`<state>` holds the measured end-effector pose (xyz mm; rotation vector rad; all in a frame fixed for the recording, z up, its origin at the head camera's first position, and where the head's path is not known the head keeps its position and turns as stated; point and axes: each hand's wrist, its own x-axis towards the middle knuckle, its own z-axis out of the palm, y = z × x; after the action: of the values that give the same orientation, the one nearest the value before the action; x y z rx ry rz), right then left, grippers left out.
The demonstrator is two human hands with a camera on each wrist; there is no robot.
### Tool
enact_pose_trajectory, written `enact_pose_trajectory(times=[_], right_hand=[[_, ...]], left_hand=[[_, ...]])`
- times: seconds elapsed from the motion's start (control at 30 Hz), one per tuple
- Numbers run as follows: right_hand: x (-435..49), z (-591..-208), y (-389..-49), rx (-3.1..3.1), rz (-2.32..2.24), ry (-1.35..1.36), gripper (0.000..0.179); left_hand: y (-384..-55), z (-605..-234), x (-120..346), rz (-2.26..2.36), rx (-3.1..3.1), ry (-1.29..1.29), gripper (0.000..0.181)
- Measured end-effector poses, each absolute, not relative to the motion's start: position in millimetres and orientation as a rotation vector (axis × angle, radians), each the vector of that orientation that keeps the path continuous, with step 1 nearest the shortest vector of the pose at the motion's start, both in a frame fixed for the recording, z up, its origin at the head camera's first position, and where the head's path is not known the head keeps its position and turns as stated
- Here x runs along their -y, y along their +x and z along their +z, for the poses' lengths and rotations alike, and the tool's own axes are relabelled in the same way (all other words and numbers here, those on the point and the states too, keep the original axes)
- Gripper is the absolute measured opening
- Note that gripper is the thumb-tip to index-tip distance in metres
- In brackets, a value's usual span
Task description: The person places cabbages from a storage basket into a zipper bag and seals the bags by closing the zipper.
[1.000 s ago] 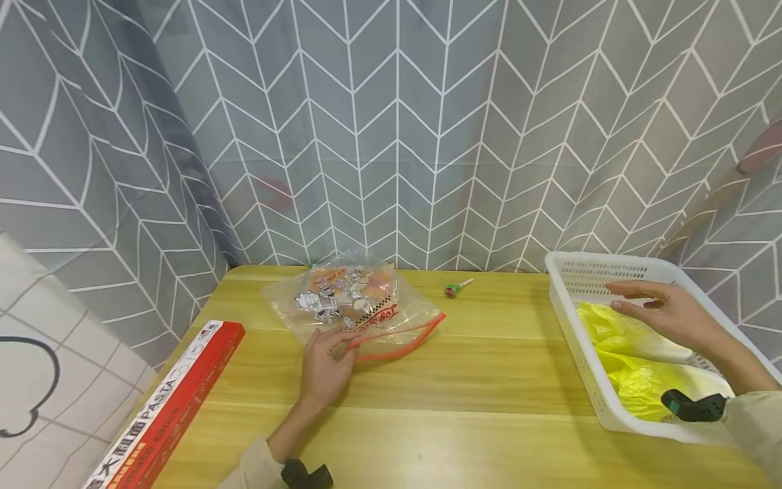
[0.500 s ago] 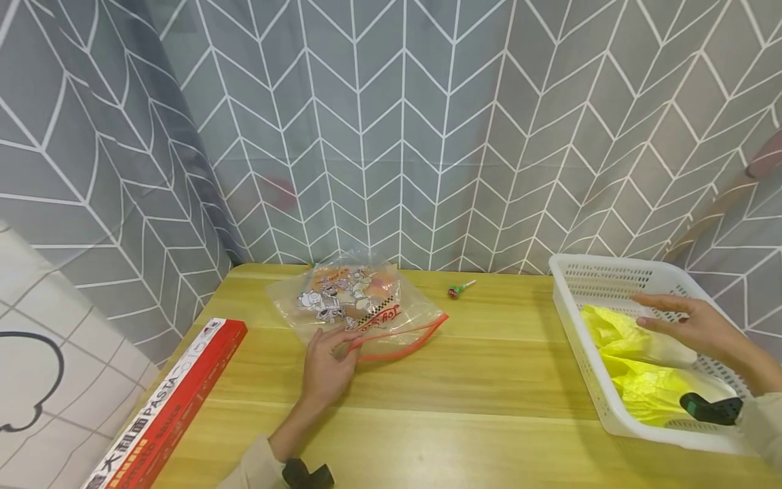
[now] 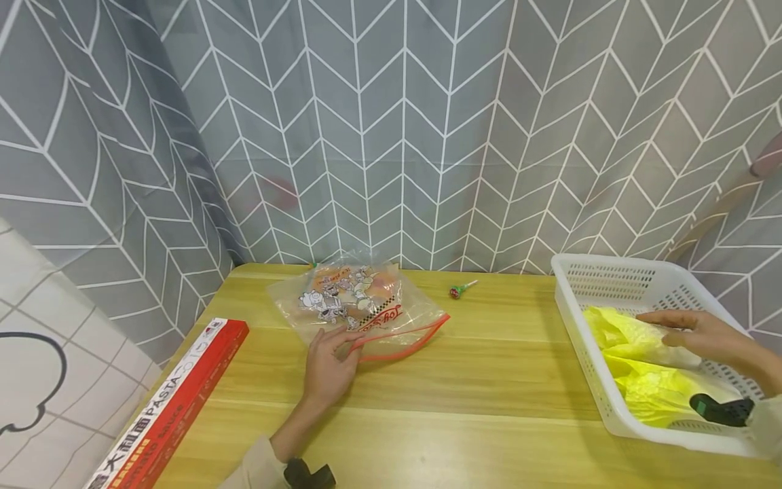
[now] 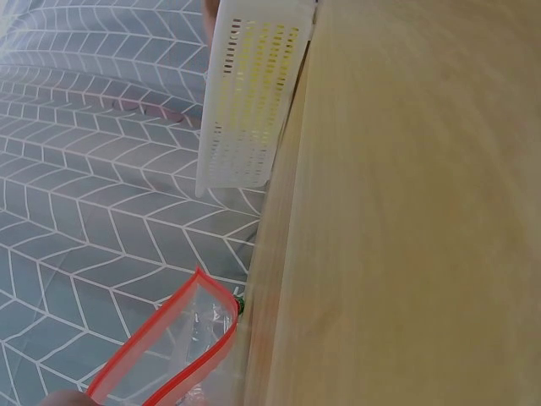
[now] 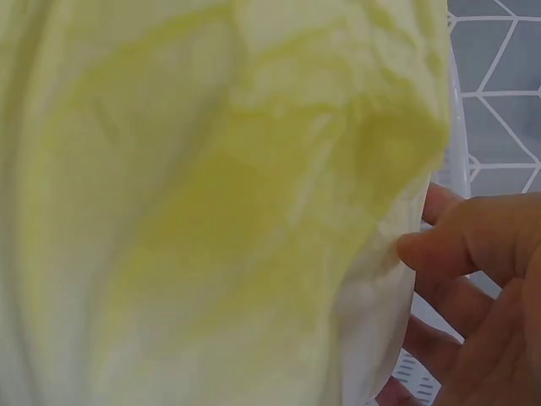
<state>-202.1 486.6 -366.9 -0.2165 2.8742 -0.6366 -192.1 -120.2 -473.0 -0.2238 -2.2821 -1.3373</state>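
Observation:
My left hand (image 3: 330,367) pinches the red-zipped mouth of a clear printed zip bag (image 3: 348,299) lying on the wooden table. In the left wrist view the bag's red mouth (image 4: 215,351) gapes. My right hand (image 3: 702,333) is inside a white perforated basket (image 3: 582,353), at the upper of two yellow-and-white cabbage leaves (image 3: 641,337). The right wrist view shows the thumb at the edge of a leaf (image 5: 211,211), with the fingers loosely bent and partly hidden behind it. The other leaf (image 3: 654,390) lies nearer to me.
A lollipop (image 3: 462,288) with a green wrapper lies between the bag and the basket. Along the table's left side is a long red and white pasta box (image 3: 177,401). A grey patterned curtain (image 3: 415,136) hangs behind the table.
My right hand has lowered into the basket, reaching the upper cabbage leaf. The left hand stays on the bag's mouth. The view has shifted slightly.

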Motion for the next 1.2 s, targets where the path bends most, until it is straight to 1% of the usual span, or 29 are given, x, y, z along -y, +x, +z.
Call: enact_pose_trajectory(times=[0.37, 0.5, 0.57, 0.73, 0.97, 1.2], right_hand=[[-504, -377, -201, -2.782, -0.67, -0.242, 0.064], [-502, -378, -199, -2.788, -0.669, -0.246, 0.068], [-500, -378, -198, -2.817, -0.649, -0.257, 0.066], [-498, -377, -196, -2.853, -0.644, -0.124, 0.067], [-499, -378, -198, -2.863, -0.66, 0.01, 0.082], [-496, -383, -201, -2.937, -0.639, -0.082, 0.078]], left_hand=[[-192, -473, 121, -1.344, 2.282, -0.221, 0.017], [-191, -472, 121, -1.35, 2.278, -0.221, 0.018], [-191, -472, 121, -1.354, 2.275, -0.223, 0.018], [-192, -473, 121, -1.356, 2.282, -0.221, 0.018], [-193, -474, 121, -1.353, 2.295, -0.218, 0.018], [-193, -473, 120, -1.336, 2.291, -0.218, 0.016]])
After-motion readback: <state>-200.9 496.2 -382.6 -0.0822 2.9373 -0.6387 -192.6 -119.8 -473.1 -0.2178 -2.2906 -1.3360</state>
